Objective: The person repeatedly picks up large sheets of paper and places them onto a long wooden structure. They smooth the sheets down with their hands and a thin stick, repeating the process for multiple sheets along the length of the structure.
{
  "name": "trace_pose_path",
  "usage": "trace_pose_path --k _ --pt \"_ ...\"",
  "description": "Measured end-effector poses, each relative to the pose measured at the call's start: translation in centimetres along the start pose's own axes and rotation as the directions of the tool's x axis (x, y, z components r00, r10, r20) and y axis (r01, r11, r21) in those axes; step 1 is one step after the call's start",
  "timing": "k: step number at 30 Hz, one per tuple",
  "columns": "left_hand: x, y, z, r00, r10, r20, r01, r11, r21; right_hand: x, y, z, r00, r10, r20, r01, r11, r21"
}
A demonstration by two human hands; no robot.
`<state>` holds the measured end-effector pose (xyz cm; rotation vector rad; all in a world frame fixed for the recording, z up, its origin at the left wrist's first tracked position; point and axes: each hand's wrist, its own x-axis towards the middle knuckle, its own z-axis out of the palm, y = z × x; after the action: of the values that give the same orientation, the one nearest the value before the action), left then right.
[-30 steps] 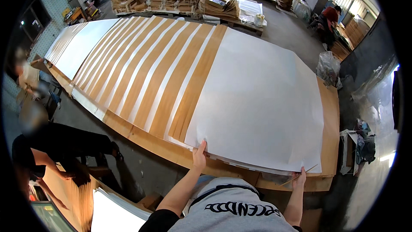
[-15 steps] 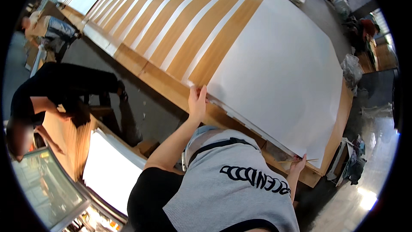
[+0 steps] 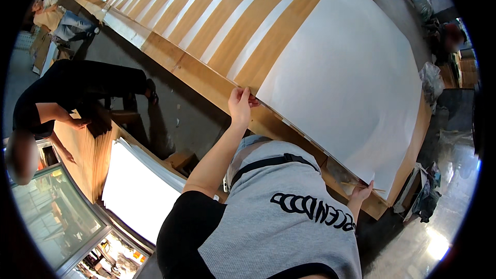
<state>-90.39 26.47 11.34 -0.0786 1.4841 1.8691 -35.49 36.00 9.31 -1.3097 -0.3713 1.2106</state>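
A large white sheet [image 3: 346,82] lies on top, beside a row of overlapping sheets whose wood-brown strips [image 3: 289,26] alternate with white ones. At the near edge, where the last brown strip meets the white sheet, the fingers of my left hand [image 3: 240,106] are pinched together on the sheet's edge. Farther right, my right hand [image 3: 361,192] is closed at the white sheet's near right corner. A thin wooden stick [image 3: 378,190] passes through its fingers. I cannot make out how much of the sheet that hand grips.
The sheets rest on a long wooden table [image 3: 199,70]. On the left, a person in black [image 3: 77,90] bends over a stack of brown sheets [image 3: 93,160], near a white stack [image 3: 137,196]. Another person [image 3: 54,18] is farther back. Clear plastic [image 3: 431,82] hangs at the right.
The view has shifted slightly. My left hand stays at the strip's end, its fingers now more bent. The right hand keeps its place at the corner with the stick.
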Motion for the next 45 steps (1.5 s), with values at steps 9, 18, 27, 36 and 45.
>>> trace_pose_path --k 9,18,27,36,45 --pt "0.0 0.1 0.3 0.999 0.011 -0.048 -0.010 0.999 0.030 -0.9 0.1 1.0 0.990 0.018 -0.142 -0.015 1.000 0.024" --pt "0.4 -0.8 -0.4 0.999 0.009 -0.052 -0.005 0.996 0.092 -1.3 0.4 1.2 0.987 0.020 -0.157 -0.012 0.999 0.052" --pt "0.7 0.3 0.1 0.998 -0.040 -0.042 0.046 0.988 0.149 0.4 0.7 -0.4 0.987 0.012 -0.160 -0.004 0.999 0.052" --pt "0.6 0.4 0.1 0.999 -0.039 -0.015 0.041 0.988 0.146 0.5 0.6 0.1 0.985 -0.008 -0.171 0.021 0.997 0.077" --pt "1.0 0.3 0.2 0.997 0.057 -0.059 -0.039 0.963 0.268 -0.6 0.5 0.4 0.986 0.039 -0.162 -0.022 0.994 0.107"
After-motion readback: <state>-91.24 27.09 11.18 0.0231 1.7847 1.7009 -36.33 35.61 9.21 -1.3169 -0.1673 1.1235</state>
